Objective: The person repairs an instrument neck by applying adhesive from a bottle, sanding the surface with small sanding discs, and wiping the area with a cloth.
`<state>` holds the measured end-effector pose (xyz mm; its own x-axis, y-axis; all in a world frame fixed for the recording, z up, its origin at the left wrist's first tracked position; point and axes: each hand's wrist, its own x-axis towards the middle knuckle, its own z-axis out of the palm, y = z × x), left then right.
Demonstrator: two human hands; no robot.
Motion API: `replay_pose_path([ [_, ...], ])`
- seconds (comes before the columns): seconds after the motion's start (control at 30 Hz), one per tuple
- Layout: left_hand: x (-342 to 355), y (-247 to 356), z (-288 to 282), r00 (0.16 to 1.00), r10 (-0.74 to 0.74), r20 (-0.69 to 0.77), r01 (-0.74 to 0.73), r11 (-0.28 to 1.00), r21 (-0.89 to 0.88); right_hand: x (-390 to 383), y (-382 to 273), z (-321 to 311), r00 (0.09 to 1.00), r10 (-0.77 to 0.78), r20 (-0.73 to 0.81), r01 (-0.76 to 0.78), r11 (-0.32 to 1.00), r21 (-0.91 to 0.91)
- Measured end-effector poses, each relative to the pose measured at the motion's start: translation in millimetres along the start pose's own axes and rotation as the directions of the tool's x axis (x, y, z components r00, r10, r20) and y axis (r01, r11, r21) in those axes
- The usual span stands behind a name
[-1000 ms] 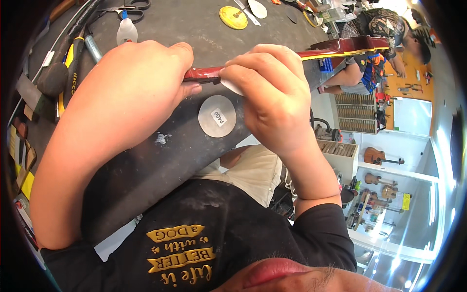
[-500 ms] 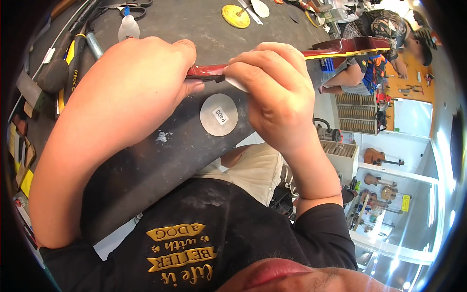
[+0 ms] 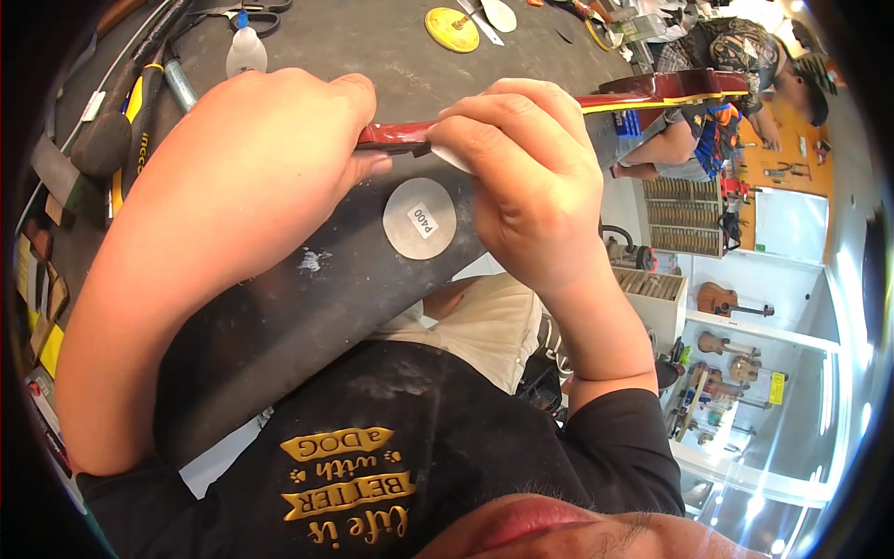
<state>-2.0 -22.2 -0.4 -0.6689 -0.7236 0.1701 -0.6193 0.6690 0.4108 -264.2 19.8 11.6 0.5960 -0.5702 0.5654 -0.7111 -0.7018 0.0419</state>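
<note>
Lying at the left of the frame, a black-and-yellow tool handle sits among other tools, probably pushed aside to leave working room. A clear squeeze bottle stands at upper left, just beyond the left hand, which is closed around the near end of a glossy red guitar, thumb below and fingers over the top, seemingly to steady it. The guitar is at upper centre, above the dark bench. A round grey disc lies flat at mid-frame, label up, perhaps kept within easy reach. Right of centre, the right hand grips a pale sheet against the guitar's lower edge, its bent fingers laid over the red wood, likely for close control. The long axis runs nearly level across the frame, rising slightly rightward; the narrow end points left into the left hand, while the broader end reaches upper right, its pale yellow edge facing down the frame.
</note>
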Motion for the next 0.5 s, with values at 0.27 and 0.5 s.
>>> replay_pose_path([
  [0.27,1.0,1.0,-1.0,0.999,-0.035,0.023,0.036,0.999,-0.012,0.5,-3.5,2.5,1.0,-0.001,-0.002,0.001,1.0,0.02],
  [0.5,2.6,4.3,-1.9,0.999,-0.031,0.029,0.031,0.999,0.007,-2.6,-2.6,3.0,1.0,0.001,-0.024,0.0,0.999,0.05],
])
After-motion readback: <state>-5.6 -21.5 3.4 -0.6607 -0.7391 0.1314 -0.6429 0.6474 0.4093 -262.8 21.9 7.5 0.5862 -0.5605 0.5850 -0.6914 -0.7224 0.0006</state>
